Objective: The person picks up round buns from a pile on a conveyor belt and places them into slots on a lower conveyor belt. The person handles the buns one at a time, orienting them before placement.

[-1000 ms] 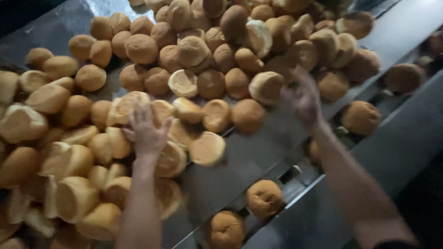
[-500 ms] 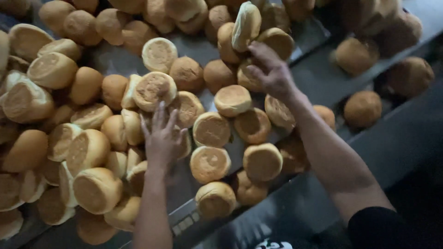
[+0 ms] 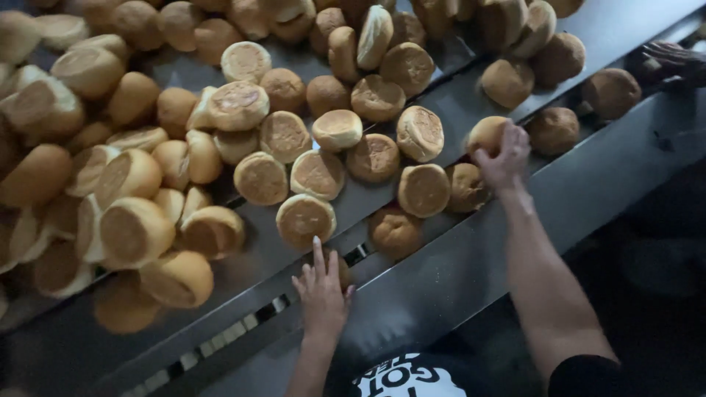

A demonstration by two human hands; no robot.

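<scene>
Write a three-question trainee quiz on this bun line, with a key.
1. True or false: the right hand is closed around a bun.
2. What does the left hand rest on? A) the pile of buns B) the metal edge by the slotted channel C) a tray
3. At which corner of the view does another person's hand show?

Key
1. True: its fingers wrap a round bun at the lower edge of the metal chute.
2. B: it lies flat, fingers spread, holding nothing.
3. Upper right, beside a bun in the channel.
</scene>
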